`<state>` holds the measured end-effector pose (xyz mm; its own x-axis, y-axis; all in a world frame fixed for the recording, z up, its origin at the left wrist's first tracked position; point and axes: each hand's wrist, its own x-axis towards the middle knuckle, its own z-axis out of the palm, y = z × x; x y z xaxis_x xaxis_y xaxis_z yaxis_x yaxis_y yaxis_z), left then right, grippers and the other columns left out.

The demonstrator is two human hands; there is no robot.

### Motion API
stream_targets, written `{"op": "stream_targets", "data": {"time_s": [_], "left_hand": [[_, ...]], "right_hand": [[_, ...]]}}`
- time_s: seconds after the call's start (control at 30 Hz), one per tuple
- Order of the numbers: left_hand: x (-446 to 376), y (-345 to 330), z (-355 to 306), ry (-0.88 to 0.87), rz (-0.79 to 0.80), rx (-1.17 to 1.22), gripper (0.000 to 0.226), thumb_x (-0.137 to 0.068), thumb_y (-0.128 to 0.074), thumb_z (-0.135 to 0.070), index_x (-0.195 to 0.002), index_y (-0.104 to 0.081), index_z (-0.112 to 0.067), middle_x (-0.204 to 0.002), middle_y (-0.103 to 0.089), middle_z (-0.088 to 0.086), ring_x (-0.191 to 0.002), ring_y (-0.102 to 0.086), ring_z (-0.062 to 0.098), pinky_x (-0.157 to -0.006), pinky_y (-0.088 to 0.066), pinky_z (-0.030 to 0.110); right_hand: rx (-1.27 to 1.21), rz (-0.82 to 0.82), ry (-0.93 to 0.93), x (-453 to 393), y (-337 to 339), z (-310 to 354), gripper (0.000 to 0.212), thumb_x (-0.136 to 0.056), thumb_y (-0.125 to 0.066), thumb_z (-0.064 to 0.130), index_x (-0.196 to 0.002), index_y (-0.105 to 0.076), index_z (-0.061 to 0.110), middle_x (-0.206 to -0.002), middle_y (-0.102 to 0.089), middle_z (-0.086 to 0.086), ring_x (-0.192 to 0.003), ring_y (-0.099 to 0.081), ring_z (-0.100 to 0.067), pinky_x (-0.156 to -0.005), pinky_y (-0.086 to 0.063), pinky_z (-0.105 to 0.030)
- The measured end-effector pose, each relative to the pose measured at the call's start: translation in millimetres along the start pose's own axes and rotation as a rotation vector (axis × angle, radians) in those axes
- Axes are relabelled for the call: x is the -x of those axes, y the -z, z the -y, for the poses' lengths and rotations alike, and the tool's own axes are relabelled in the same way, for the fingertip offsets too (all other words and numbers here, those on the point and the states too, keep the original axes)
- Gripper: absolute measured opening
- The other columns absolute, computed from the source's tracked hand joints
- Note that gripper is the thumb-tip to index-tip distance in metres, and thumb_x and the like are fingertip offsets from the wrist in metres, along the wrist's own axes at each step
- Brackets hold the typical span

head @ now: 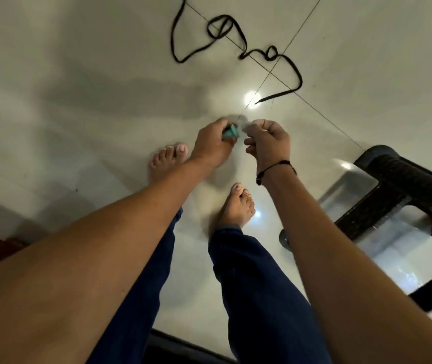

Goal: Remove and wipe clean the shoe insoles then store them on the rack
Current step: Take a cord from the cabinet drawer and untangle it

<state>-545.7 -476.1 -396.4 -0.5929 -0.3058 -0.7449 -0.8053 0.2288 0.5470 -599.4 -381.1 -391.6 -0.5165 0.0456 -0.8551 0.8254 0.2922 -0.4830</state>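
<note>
We are gripping a small teal object point(230, 131) in our left hand point(211, 145), while our right hand point(268, 143) is curling, seemingly pinching something pale and blurred. The loose black shoelace point(236, 40) on the floor point(78, 88) is risking a trip as we are stepping forward.

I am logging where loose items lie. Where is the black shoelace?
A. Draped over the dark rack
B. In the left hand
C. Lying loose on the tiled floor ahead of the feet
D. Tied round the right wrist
C: the black shoelace lies in loose curls on the tiled floor, apart from both hands.

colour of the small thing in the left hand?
Teal small object, gripped by the left hand; only the head view shows it.
</note>
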Motion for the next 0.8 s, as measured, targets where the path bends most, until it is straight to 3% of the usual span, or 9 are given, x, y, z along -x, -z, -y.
{"op": "stream_targets", "data": {"time_s": [0.2,0.33,0.4,0.43,0.5,0.6,0.67,0.8], "left_hand": [[42.4,27.3,-28.9,-0.023,-0.100,0.154,0.034,-0.088,-0.053,0.002,-0.121,-0.061,-0.007,-0.114,-0.065,0.011,-0.102,-0.061,0.026,-0.087,-0.051,0.040],[74.7,43.8,-40.7,-0.007,-0.136,0.210,0.036,-0.089,-0.053,0.001,-0.124,-0.059,-0.006,-0.120,-0.063,0.012,-0.109,-0.059,0.026,-0.094,-0.048,0.036],[92.1,49.0,-43.5,-0.006,-0.149,0.171,0.036,-0.092,-0.052,-0.002,-0.126,-0.058,-0.007,-0.123,-0.062,0.009,-0.113,-0.057,0.024,-0.095,-0.041,0.014],[101.0,50.9,-44.0,-0.001,-0.162,0.126,0.036,-0.093,-0.050,-0.005,-0.128,-0.057,-0.010,-0.125,-0.061,0.006,-0.116,-0.055,0.020,-0.085,-0.031,-0.004],[123.6,55.6,-43.6,-0.005,-0.221,0.067,0.036,-0.096,-0.049,-0.010,-0.131,-0.055,-0.015,-0.127,-0.060,0.002,-0.114,-0.052,0.014,-0.062,-0.014,-0.014],[154.0,60.8,-39.2,-0.046,-0.286,0.015,0.035,-0.094,-0.051,-0.007,-0.128,-0.057,-0.012,-0.122,-0.063,0.007,-0.101,-0.051,0.010,-0.060,-0.016,-0.012],[174.3,63.4,-34.8,-0.041,-0.313,-0.040,0.037,-0.093,-0.050,-0.006,-0.130,-0.055,-0.014,-0.125,-0.060,0.006,-0.109,-0.049,0.014,-0.063,-0.016,-0.008],[201.2,71.6,-16.3,-0.053,-0.324,-0.032,0.037,-0.085,-0.053,0.004,-0.118,-0.063,-0.009,-0.109,-0.065,0.011,-0.101,-0.056,0.026,-0.071,-0.031,0.010]], "right_hand": [[-0.158,0.020,0.081,53.9,-15.2,24.5,0.022,-0.080,-0.064,-0.002,-0.067,-0.052,0.011,-0.064,-0.054,-0.006,-0.058,-0.053,-0.017,-0.053,-0.047,-0.025],[-0.160,0.068,0.113,85.4,-14.1,32.9,0.024,-0.080,-0.063,-0.007,-0.065,-0.052,0.008,-0.062,-0.060,-0.005,-0.066,-0.060,-0.027,-0.067,-0.056,-0.034],[-0.111,0.106,0.126,97.8,-9.5,31.6,0.024,-0.079,-0.061,-0.010,-0.064,-0.054,0.007,-0.061,-0.062,-0.005,-0.068,-0.061,-0.030,-0.072,-0.057,-0.036],[-0.080,0.135,0.137,102.5,-7.3,30.3,0.023,-0.079,-0.060,-0.011,-0.064,-0.055,0.006,-0.064,-0.063,-0.006,-0.068,-0.062,-0.030,-0.073,-0.057,-0.036],[0.000,0.199,0.151,113.9,-2.7,30.1,0.022,-0.079,-0.061,-0.011,-0.063,-0.056,0.004,-0.068,-0.063,-0.011,-0.065,-0.064,-0.027,-0.070,-0.057,-0.032],[0.162,0.289,0.160,130.8,0.0,32.3,0.026,-0.076,-0.065,-0.009,-0.057,-0.053,0.006,-0.054,-0.060,-0.006,-0.050,-0.058,-0.017,-0.057,-0.053,-0.024],[0.280,0.365,0.160,141.5,-0.5,36.4,0.027,-0.075,-0.065,-0.008,-0.056,-0.051,0.006,-0.048,-0.056,-0.004,-0.047,-0.054,-0.017,-0.052,-0.049,-0.024],[0.375,0.542,0.050,164.7,-9.8,42.6,0.014,-0.082,-0.062,-0.004,-0.071,-0.060,0.005,-0.053,-0.060,-0.004,-0.047,-0.054,-0.016,-0.048,-0.047,-0.021]]}}
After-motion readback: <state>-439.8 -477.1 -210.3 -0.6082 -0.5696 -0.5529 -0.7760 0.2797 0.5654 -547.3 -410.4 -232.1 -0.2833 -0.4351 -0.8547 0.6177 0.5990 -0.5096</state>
